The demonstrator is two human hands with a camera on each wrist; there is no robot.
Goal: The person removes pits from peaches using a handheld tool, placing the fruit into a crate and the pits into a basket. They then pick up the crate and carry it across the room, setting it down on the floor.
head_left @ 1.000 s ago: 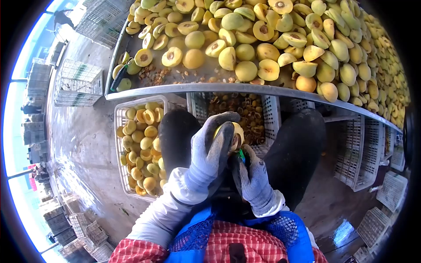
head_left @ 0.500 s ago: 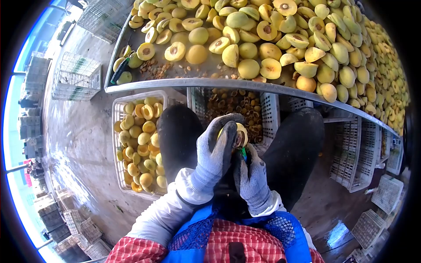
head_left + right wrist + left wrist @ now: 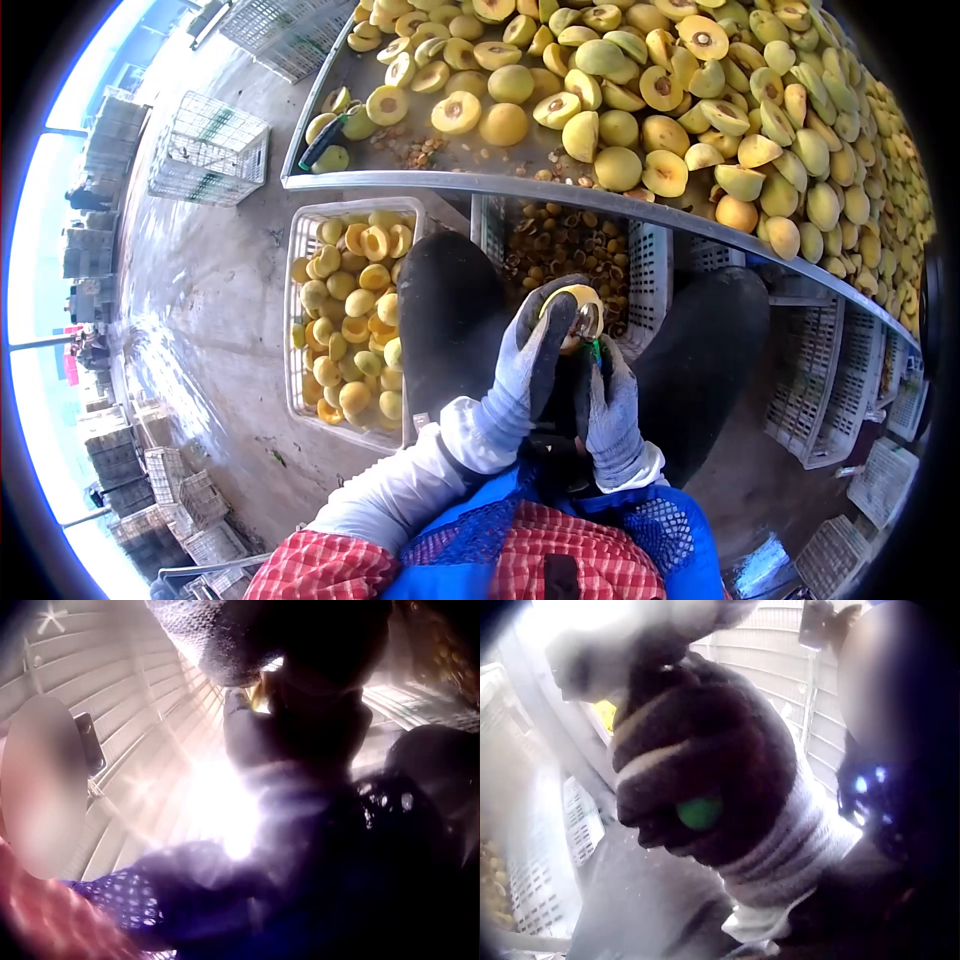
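In the head view, my gloved left hand (image 3: 530,350) grips a yellow peach half (image 3: 594,298) between thumb and fingers, its cut side facing right. My gloved right hand (image 3: 614,415) grips a small green-handled tool (image 3: 597,350), whose shiny metal end sits at the brown middle of the peach half. In the left wrist view, the round green end of the handle (image 3: 699,814) pokes out of the curled right fingers. Both hands are close together over my lap, above the gap between the knees. The right wrist view is dark and glary, with the fruit mostly hidden.
A metal-edged table (image 3: 450,182) ahead bears a heap of peach halves and a second green-handled tool (image 3: 325,145). Left of my knees stands a white crate (image 3: 297,370) of hollowed peach halves. Between them, another crate (image 3: 652,280) contains brown pits and scraps.
The head view has turned, so the table and crates appear further right. The peach half has tipped to show more of its cut face, and shiny metal now shows at its middle.
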